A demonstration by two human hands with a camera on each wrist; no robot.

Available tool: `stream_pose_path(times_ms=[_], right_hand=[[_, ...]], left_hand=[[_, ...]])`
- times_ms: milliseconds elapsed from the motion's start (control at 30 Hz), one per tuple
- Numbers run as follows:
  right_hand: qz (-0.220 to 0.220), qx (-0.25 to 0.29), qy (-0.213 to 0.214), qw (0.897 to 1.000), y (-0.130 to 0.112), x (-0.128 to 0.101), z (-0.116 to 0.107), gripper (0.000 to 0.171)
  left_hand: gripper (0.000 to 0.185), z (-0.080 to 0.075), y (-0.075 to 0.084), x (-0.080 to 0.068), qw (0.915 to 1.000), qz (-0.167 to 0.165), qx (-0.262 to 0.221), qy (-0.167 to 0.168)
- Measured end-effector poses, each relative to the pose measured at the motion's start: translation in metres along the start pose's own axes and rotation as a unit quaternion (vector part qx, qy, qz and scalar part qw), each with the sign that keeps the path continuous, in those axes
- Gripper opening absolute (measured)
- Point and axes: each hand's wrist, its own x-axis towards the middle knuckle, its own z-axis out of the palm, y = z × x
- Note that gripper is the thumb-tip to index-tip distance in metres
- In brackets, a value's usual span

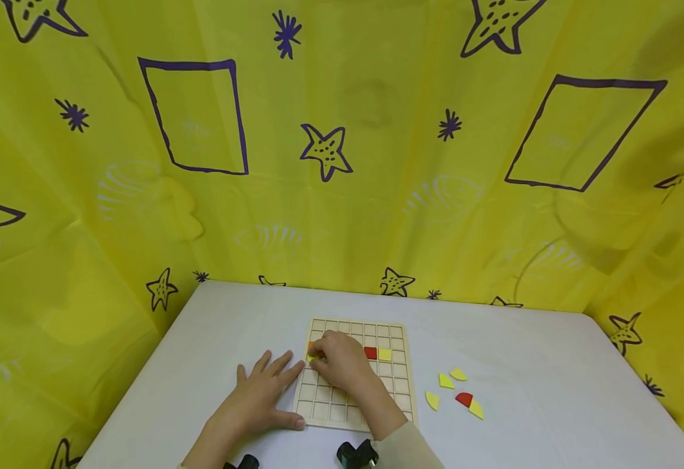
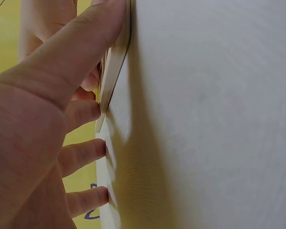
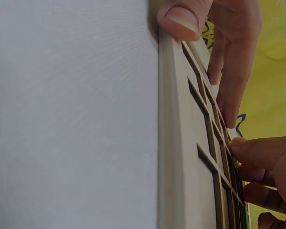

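Observation:
A wooden grid board [image 1: 397, 384] lies on the white table [image 1: 518, 339]. My left hand [image 1: 262, 391] lies flat beside its left edge, fingers straight, thumb against the front left corner; the left wrist view shows the thumb [image 2: 81, 43] pressing the board's edge [image 2: 115, 62]. My right hand [image 1: 339, 358] rests on the board with curled fingers, pinching a small yellow piece [image 1: 312, 357] over the left column. In the right wrist view its fingers [image 3: 262, 155] touch the board [image 3: 181, 143]. A red piece [image 1: 370, 353] and a yellow piece [image 1: 384, 354] sit in neighbouring cells.
Several loose pieces lie on the table right of the board: yellow ones [image 1: 446, 381] and a red one [image 1: 464, 398]. A yellow curtain with stars [image 1: 342, 150] encloses the table at the back and both sides. The table's front edge is near my arms.

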Motion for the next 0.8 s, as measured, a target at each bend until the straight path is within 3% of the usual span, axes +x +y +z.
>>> stream_pose_path(times_ms=[200, 467, 800], right_hand=[[0.010, 0.008, 0.013, 1.000, 0.004, -0.004, -0.007, 0.014], [0.018, 0.014, 0.047, 0.999, 0.023, -0.028, -0.032, 0.015], [0.080, -0.011, 0.060, 0.995, 0.061, -0.066, -0.059, 0.016]], left_hand=[[0.096, -0.001, 0.001, 0.003, 1.0000, -0.003, 0.003, -0.002], [0.097, -0.002, 0.002, 0.002, 0.9999, -0.012, -0.004, -0.012], [0.098, 0.000, 0.001, 0.000, 0.9997, -0.013, -0.017, -0.014]])
